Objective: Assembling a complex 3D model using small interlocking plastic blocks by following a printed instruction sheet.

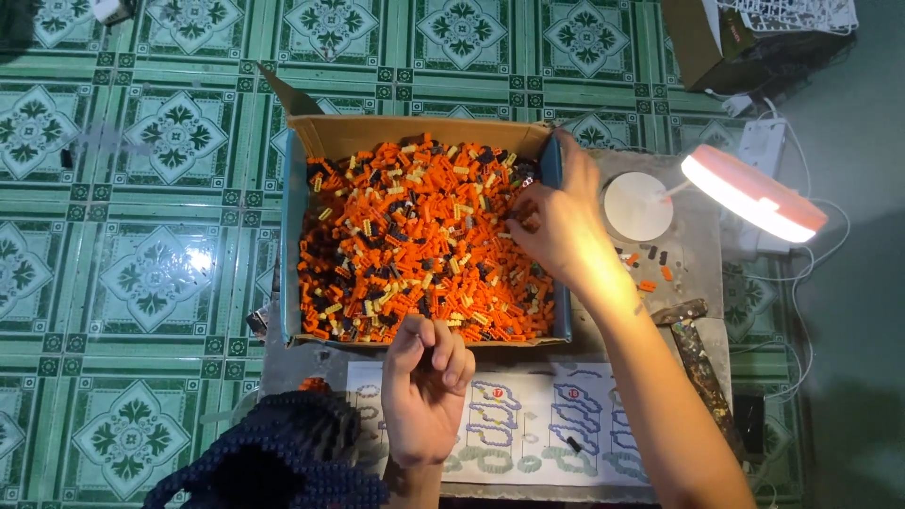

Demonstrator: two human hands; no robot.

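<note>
A cardboard box (pixel 320 132) brims with small orange bricks (pixel 405 245). The right hand (pixel 561 221) reaches into them; the left hand (pixel 424 386) hovers curled above an instruction sheet (pixel 537 419). A lit lamp (pixel 754 196) stands nearby.

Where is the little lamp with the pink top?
In the head view, the lamp stands at the right, just beyond the cardboard box of bricks, beside the right hand.

I am counting two bare hands (pixel 429 377), one cardboard box (pixel 415 134) heaped with countless small bricks (pixel 415 245), one printed instruction sheet (pixel 528 424), one lit desk lamp (pixel 752 196), and one dark knitted piece (pixel 283 452).
</note>
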